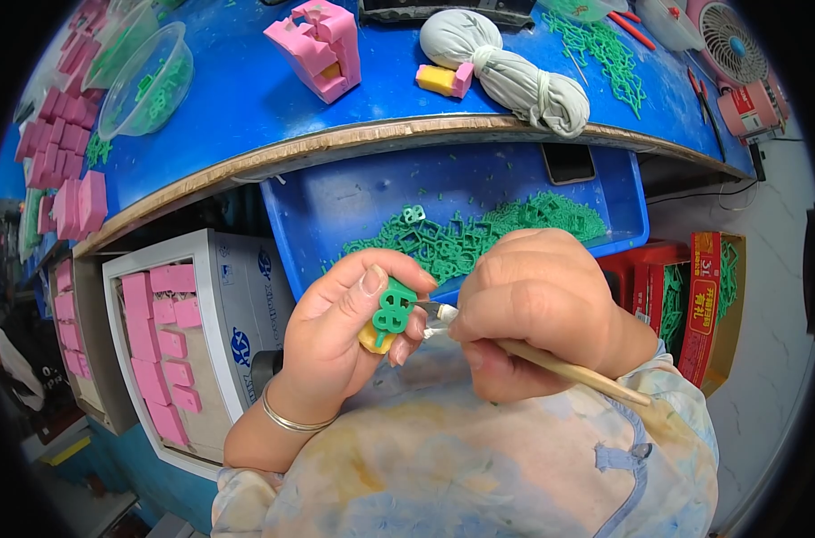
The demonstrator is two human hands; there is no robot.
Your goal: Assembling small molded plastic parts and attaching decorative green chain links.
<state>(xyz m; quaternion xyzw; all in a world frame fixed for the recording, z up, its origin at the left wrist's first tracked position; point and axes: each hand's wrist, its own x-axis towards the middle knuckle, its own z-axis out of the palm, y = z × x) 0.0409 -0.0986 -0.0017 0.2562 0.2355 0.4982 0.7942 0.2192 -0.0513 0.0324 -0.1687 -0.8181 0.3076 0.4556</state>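
Between the thumb and fingers of my left hand (335,314) is a small green openwork piece (394,308), with a bit of something yellow (374,339) under its lower end. A bangle circles that wrist. My right hand (537,314) is closed round a slim tool with a wooden handle (596,378), whose back end sticks out toward my body. White wrapping shows near its front, and the thin metal tip (428,308) meets the right side of the green piece. Just beyond both hands lies a blue tray (318,215) with a heap of green pieces and crumbs (452,242).
A phone (569,163) rests in the tray's far right corner. On the blue table (237,81) are a pink block mould (318,54), a tied cloth bundle (515,67) and a clear bowl (147,81). Pink blocks (147,332) fill a box at left; a red carton (701,305) stands right.
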